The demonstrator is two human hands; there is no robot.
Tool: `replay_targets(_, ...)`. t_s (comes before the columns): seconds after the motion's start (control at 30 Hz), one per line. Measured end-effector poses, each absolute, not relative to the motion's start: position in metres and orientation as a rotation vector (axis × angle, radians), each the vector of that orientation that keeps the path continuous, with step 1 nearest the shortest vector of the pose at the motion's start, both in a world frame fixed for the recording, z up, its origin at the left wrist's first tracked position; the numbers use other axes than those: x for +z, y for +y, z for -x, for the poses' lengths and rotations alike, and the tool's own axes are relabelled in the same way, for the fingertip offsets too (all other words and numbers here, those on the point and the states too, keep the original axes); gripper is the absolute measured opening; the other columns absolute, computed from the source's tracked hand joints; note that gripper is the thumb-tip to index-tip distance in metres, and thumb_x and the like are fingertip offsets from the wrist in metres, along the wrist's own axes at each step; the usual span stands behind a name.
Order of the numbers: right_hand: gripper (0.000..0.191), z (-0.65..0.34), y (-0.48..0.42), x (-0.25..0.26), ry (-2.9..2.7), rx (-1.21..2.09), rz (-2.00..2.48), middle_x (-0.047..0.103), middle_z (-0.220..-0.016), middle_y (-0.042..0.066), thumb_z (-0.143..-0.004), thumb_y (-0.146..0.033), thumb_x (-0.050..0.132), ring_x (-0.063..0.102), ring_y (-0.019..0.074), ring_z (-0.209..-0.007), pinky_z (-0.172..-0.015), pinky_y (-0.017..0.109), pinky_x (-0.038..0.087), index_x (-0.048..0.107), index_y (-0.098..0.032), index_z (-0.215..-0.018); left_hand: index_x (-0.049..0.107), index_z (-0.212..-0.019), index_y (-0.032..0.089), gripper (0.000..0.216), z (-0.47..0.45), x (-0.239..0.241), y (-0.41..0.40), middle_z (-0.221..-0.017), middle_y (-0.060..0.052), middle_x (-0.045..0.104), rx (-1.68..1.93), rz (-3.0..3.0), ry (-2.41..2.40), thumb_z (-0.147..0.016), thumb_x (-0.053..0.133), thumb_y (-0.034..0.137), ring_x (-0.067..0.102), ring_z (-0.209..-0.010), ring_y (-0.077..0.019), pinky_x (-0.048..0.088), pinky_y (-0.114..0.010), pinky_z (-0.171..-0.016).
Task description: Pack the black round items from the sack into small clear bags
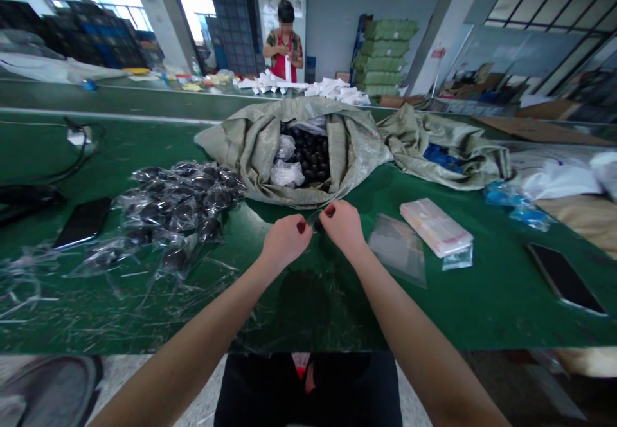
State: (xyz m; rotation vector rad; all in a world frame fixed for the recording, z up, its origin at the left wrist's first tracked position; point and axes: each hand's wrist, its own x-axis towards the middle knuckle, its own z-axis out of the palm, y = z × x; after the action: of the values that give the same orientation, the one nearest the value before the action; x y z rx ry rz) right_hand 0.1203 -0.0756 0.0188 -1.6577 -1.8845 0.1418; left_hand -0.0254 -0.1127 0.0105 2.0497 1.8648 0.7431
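Observation:
In front of the open woven sack, my left hand and my right hand are close together with fingers pinched. Between them is a bit of clear plastic bag, gripped from both sides. Something small and dark shows at my right fingertips; what it is I cannot make out. Inside the sack lie many black rounded pieces and some crumpled clear plastic. Left of my hands is a heap of dark round pieces packed in clear bags.
To the right lie a flat clear bag, a stack of clear bags and a phone. Another phone is at left. A second sack holds blue items. Across the table a person handles white pieces.

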Motion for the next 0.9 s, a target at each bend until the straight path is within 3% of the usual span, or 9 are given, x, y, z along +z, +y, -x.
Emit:
replay_targets(0.17,0.012,-0.13,-0.069,0.021,-1.849,0.127,1.701,0.064,-0.076,0.006,-0.077,-0.019,0.056,0.057,0.0172,-0.073,-0.069,0.028,0.039,0.061,-0.017,-0.066,0.071,-0.085,0.021,0.024,0.011,-0.008,-0.106,-0.092,-0.007,0.071,0.69,-2.176,1.834,-0.084,0.06,0.042,0.066,-0.083,-0.0245,0.047,-0.033,-0.072)
replay_targets(0.33,0.012,-0.134,-0.066,0.021,-1.833,0.14,1.7,0.065,-0.074,0.006,-0.075,-0.019,0.056,0.058,0.0174,-0.072,-0.068,0.028,0.04,0.061,-0.018,-0.065,0.074,-0.095,0.024,0.023,0.001,-0.021,-0.1,-0.102,-0.005,0.07,0.719,-2.261,1.812,-0.087,0.059,0.04,0.067,-0.085,-0.0235,0.048,-0.033,-0.073)
replay_targets(0.63,0.011,-0.149,-0.063,0.019,-1.771,0.181,1.69,0.067,-0.075,0.005,-0.075,-0.021,0.056,0.059,0.0179,-0.072,-0.068,0.028,0.04,0.061,-0.019,-0.066,0.071,-0.093,0.025,0.02,0.008,-0.017,-0.093,-0.101,-0.002,0.07,0.907,-2.322,1.733,-0.092,0.052,0.029,0.065,-0.079,-0.0178,0.046,-0.028,-0.071)
replay_targets(0.9,0.012,-0.161,-0.051,0.02,-1.751,0.272,1.524,0.064,-0.069,0.001,-0.075,-0.025,0.055,0.055,0.0148,-0.065,-0.065,0.027,0.038,0.059,-0.019,-0.065,0.065,-0.091,0.018,0.022,0.022,0.005,-0.078,-0.093,-0.005,0.066,1.01,-2.499,1.75,-0.096,0.045,0.027,0.062,-0.085,-0.019,0.045,-0.03,-0.077)
